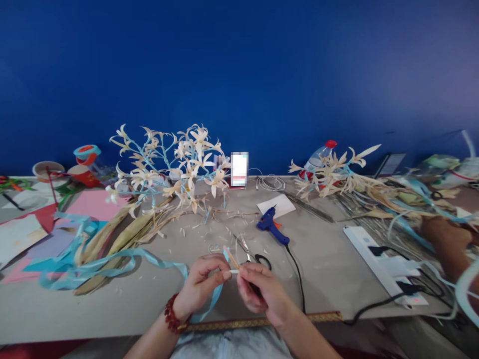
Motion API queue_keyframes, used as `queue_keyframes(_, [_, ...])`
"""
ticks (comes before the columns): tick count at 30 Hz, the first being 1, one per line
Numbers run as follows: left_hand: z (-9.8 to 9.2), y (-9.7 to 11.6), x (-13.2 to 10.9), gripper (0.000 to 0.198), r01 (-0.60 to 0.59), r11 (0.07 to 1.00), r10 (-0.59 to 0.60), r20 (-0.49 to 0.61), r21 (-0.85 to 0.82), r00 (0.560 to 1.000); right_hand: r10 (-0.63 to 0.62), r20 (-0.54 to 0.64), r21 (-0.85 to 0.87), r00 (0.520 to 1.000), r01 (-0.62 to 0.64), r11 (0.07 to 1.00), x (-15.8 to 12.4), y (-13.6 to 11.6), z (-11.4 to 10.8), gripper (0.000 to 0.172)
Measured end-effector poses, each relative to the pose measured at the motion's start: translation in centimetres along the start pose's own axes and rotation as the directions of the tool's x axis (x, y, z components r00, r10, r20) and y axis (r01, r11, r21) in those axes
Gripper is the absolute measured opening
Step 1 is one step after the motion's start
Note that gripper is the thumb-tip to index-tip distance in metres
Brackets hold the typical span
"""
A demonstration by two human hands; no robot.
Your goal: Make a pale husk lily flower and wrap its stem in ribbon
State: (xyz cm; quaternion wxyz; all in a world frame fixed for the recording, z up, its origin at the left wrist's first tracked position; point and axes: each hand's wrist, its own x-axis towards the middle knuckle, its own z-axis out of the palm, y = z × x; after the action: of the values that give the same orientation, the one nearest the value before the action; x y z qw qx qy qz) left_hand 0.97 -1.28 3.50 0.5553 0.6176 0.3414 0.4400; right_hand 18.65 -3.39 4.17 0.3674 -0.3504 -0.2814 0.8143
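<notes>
My left hand and my right hand meet over the table's front edge, both closed in a pinch on a thin pale stick with light blue ribbon wound at its tip. The ribbon trails from my left hand across the table to the left. A red bead bracelet circles my left wrist. Scissors lie just beyond my fingers.
A blue glue gun with a black cord lies past the scissors. Branches of pale handmade flowers stand at the back, more flowers to the right. A white power strip and another person's arm are at right. Coloured paper lies left.
</notes>
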Motion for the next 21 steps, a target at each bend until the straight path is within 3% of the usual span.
queue_keyframes(3, [-0.3, -0.3, 0.1, 0.028, 0.064, 0.997, -0.065, -0.006, -0.05, 0.998, -0.029, 0.017, 0.0, 0.999, 0.029, 1.0, -0.4, -0.3, -0.3, 0.044])
queue_keyframes(6, [-0.5, -0.1, 0.1, 0.028, 0.056, 0.998, -0.057, -0.006, -0.006, 0.998, -0.173, -0.056, -0.256, 0.983, 0.153, 0.955, -0.6, -0.3, -0.4, 0.046])
queue_keyframes(8, [-0.5, 0.1, 0.1, 0.026, 0.01, 0.997, -0.011, 0.007, 0.072, 1.0, -0.34, -0.047, -0.537, 0.939, 0.263, 0.802, -0.6, -0.3, -0.2, 0.045])
queue_keyframes(10, [-0.4, 0.3, 0.1, 0.021, -0.034, 0.987, 0.033, 0.01, 0.155, 0.999, -0.452, 0.018, -0.747, 0.892, 0.313, 0.587, -0.5, -0.3, 0.2, 0.04])
queue_keyframes(12, [-0.2, 0.3, 0.0, 0.018, -0.066, 0.974, 0.071, -0.016, 0.215, 0.997, -0.491, 0.06, -0.842, 0.869, 0.308, 0.443, -0.3, -0.3, 0.5, 0.038])
queue_keyframes(13, [-0.1, 0.4, -0.1, 0.018, -0.076, 0.971, 0.084, -0.026, 0.228, 0.996, -0.491, 0.061, -0.85, 0.869, 0.303, 0.43, -0.3, -0.3, 0.7, 0.038])
queue_keyframes(15, [0.0, 0.4, -0.2, 0.02, -0.092, 0.972, 0.096, -0.008, 0.215, 0.995, -0.427, 0.039, -0.778, 0.903, 0.295, 0.554, -0.1, -0.2, 0.8, 0.043])
queue_keyframes(18, [-0.2, 0.7, -0.3, 0.023, -0.114, 0.981, 0.102, 0.084, 0.154, 0.991, -0.16, 0.009, -0.452, 0.987, 0.147, 0.88, -0.2, -0.1, 0.7, 0.048])
queue_keyframes(21, [-0.3, 0.7, -0.3, 0.022, -0.12, 0.99, 0.111, 0.111, 0.076, 0.988, 0.046, 0.08, -0.153, 0.996, -0.033, 0.988, -0.4, -0.1, 0.5, 0.046])
